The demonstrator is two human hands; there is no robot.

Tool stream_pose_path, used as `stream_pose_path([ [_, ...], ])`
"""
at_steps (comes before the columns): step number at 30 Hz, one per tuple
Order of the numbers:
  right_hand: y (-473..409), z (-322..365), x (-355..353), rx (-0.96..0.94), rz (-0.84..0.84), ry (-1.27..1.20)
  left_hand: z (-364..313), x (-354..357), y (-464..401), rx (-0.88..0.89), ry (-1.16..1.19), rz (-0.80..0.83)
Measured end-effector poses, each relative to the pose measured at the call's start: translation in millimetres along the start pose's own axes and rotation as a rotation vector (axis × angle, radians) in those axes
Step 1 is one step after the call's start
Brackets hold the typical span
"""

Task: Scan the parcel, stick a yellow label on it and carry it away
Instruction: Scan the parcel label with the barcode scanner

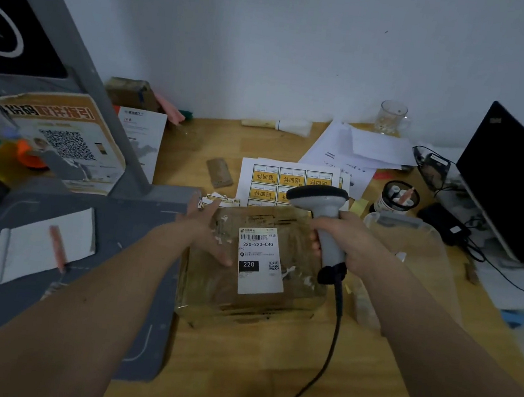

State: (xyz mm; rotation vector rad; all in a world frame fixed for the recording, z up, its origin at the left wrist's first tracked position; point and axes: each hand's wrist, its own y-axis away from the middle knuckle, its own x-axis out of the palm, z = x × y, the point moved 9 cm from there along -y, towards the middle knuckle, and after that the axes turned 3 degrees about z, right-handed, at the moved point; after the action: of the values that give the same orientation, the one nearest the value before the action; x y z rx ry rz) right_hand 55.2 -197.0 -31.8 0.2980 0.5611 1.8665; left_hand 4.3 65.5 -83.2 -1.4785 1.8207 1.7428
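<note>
A brown taped cardboard parcel (211,287) lies on the wooden desk, with a white shipping label (259,263) facing up. My left hand (208,228) rests flat on the parcel's left part, fingers spread, beside the label. My right hand (347,240) grips the handle of a grey corded barcode scanner (322,205), held at the parcel's right edge with its head over the parcel's far side. A white sheet of yellow labels (275,180) lies just behind the parcel, partly hidden by the scanner head.
A grey stand base (46,304) with a notepad and pen sits at left, its post rising behind. Loose papers (351,149), a glass mug (390,116), a cup of items (398,197), a dark laptop (517,181) and cables crowd the right. The scanner cord (333,337) trails toward me.
</note>
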Motion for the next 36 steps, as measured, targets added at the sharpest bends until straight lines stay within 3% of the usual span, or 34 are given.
stream_pose_path([
  [5, 19.9, 5.8, 22.8, -0.005, 0.047, 0.011, -4.5, -1.3, 10.7, -0.012, -0.069, 0.011],
  [22, 42.8, -20.8, 47.5, -0.047, -0.084, -0.119, -39.0, -27.5, 73.1, 0.125, -0.087, -0.402],
  [31, 52.4, -0.7, 73.0, -0.163, 0.075, 0.094, -7.4, -24.2, 96.5, -0.067, -0.045, -0.477],
  [36, 78.8, 1.5, 50.7, -0.217, 0.047, 0.197, -8.4, -21.4, 103.9, -0.120, -0.029, -0.484],
])
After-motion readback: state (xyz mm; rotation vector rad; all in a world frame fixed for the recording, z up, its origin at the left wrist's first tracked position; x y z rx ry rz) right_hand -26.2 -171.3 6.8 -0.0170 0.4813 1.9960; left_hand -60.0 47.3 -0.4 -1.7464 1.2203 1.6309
